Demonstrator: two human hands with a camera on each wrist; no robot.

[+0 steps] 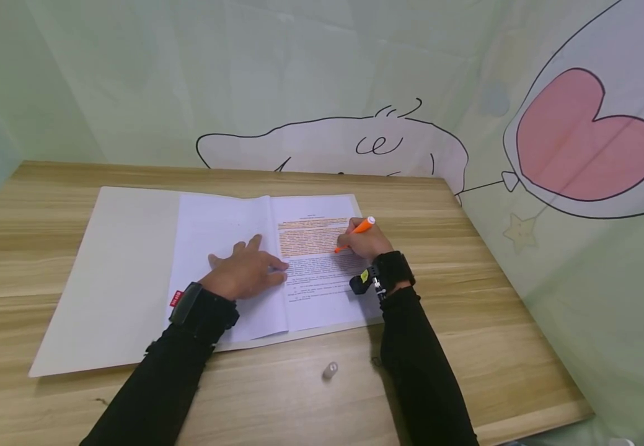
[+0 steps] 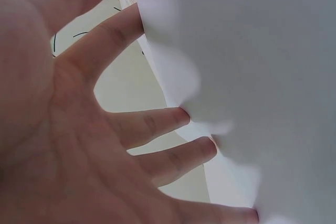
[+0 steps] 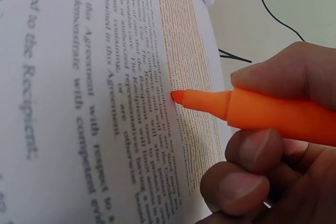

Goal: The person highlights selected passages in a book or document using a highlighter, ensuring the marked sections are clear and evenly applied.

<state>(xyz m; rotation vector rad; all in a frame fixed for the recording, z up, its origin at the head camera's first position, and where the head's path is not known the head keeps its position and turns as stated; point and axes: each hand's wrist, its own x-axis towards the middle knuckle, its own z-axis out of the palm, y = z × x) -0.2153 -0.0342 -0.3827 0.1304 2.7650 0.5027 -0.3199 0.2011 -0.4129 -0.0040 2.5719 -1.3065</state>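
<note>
An orange highlighter (image 3: 262, 113) is pinched between the thumb and fingers of my right hand (image 1: 367, 240). Its tip touches the printed page (image 1: 327, 297), at the lower edge of a block of text marked in orange (image 1: 307, 236). My left hand (image 1: 246, 269) rests with spread fingers on the blank left-hand page (image 1: 218, 217). In the left wrist view, the fingertips (image 2: 206, 148) press that white sheet. Both pages belong to a document in an opened white folder (image 1: 115, 272).
A small greyish cap-like piece (image 1: 330, 370) lies on the wooden table (image 1: 277, 396) in front of the folder. A red tag (image 1: 176, 298) shows by the left wrist. Behind the table hangs a pale green backdrop (image 1: 299, 62) with cartoon drawings.
</note>
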